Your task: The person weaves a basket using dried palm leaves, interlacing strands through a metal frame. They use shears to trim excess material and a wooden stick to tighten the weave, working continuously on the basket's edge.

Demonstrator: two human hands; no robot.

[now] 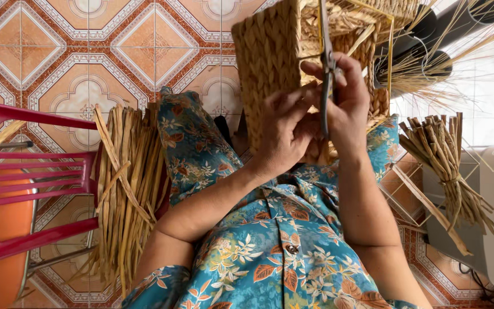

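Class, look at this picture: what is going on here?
A seated person in floral clothing works on a woven straw basket on the lap. The left hand steadies its side; the right hand holds scissors at its edge. Bundles of dried straw lie on the tiled floor on both sides.

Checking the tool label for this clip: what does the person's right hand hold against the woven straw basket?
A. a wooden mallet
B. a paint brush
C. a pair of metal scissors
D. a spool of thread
C: the right hand grips slim metal scissors, blades pointing up along the woven straw basket, while the left hand steadies the basket's edge.
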